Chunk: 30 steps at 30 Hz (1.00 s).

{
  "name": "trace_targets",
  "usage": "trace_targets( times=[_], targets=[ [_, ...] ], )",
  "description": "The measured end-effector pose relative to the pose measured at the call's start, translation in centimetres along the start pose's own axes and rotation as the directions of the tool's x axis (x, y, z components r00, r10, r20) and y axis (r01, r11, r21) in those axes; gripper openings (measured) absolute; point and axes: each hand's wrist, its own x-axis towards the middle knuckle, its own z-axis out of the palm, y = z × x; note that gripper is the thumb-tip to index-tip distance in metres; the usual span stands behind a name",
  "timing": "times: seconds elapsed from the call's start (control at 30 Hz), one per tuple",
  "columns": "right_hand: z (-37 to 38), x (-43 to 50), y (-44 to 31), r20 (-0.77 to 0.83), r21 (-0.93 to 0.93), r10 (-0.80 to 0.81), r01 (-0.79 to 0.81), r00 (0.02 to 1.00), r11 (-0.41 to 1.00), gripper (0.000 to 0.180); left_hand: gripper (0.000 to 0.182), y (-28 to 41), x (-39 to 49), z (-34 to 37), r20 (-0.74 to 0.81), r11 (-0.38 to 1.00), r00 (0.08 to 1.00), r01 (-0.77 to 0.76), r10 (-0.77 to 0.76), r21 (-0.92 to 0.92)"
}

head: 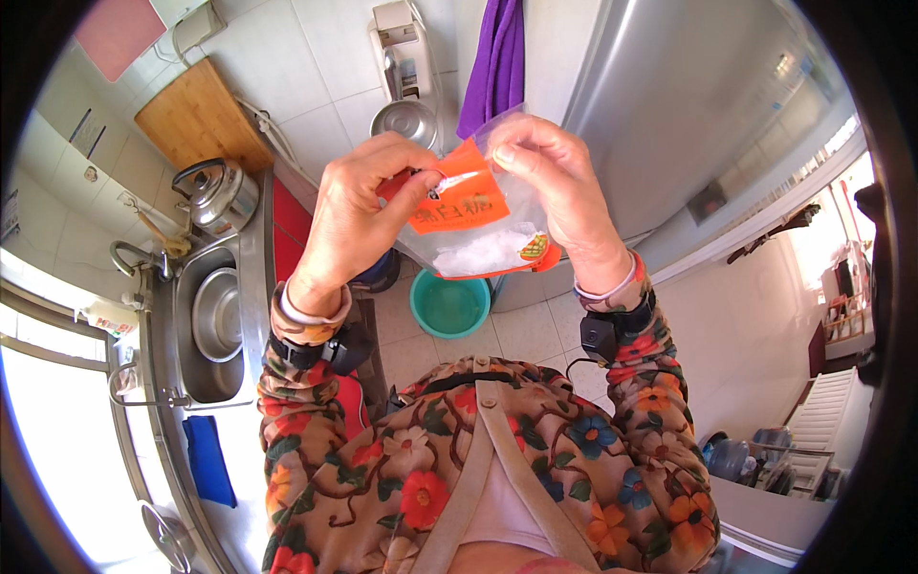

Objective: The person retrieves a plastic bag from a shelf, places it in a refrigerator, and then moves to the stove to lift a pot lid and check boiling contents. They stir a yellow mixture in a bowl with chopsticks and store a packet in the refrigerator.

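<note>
Between my two hands hangs a clear plastic bag (488,250) with an orange printed panel, held up in front of my chest. White granular stuff, apparently sugar, lies along its bottom. My left hand (373,208) pinches the bag's upper left part between thumb and fingers. On the other side, my right hand (556,172) grips the clear upper right edge, thumb against fingers. Whether the bag's top is unsealed I cannot tell. A turquoise plastic basin (450,305) stands on the tiled floor, below and beyond the bag.
At the left, a steel sink (215,373) holds a metal basin (217,316). Beyond it stand a steel kettle (221,194) and a wooden cutting board (197,118). A blue cloth (209,459) lies on the counter. A purple towel (495,64) hangs beside the refrigerator (660,115).
</note>
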Motion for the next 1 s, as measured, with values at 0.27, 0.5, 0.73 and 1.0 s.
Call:
trace_targets(
  times=[0.27, 0.5, 0.73, 1.0],
  targets=[
    [-0.4, -0.1, -0.1, 0.034, -0.212, 0.117, -0.108, 0.993, 0.971, 0.013, 0.009, 0.0, 0.3, 1.0, -0.009, 0.996, 0.998, -0.064, 0.065, 0.068],
    [-0.7, -0.3, 0.1, -0.061, -0.175, 0.036, -0.046, 0.998, 0.983, 0.011, 0.008, -0.4, 0.1, 0.0, 0.003, 0.998, 1.000, -0.009, 0.009, 0.061],
    [-0.8, -0.8, -0.2, -0.080, -0.150, 0.041, -0.053, 0.996, 0.987, 0.009, 0.007, -1.1, -0.5, 0.2, -0.016, 1.000, 1.000, -0.002, 0.002, 0.021],
    [-1.1, -1.2, -1.1, -0.098, -0.104, -0.042, 0.031, 0.994, 0.994, 0.010, 0.008, -0.9, -1.4, -0.1, -0.091, 0.960, 0.991, 0.070, -0.098, -0.272]
  ],
)
